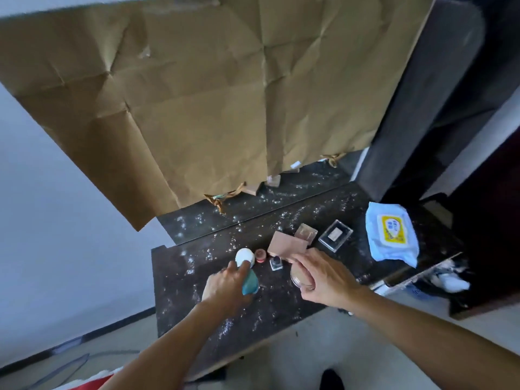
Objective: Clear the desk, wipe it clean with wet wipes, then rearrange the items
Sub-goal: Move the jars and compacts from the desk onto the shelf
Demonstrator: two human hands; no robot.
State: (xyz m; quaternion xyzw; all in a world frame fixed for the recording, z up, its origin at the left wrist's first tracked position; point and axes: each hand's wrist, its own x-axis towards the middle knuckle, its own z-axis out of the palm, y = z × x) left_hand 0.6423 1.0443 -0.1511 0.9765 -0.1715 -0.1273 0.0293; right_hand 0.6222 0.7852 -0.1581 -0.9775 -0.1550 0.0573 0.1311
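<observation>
Both arms are out over the dark bench, its top speckled with white dust. The left grip is wrapped round the teal bottle near the bench's left edge, white cap pointing to the back. The right grip is curled over a round compact at the middle, one fingertip touching the pink box. Between the two sit a small red jar and a tiny dark bottle. A clear square case lies further right, and the wet wipes pack rests at the right edge.
</observation>
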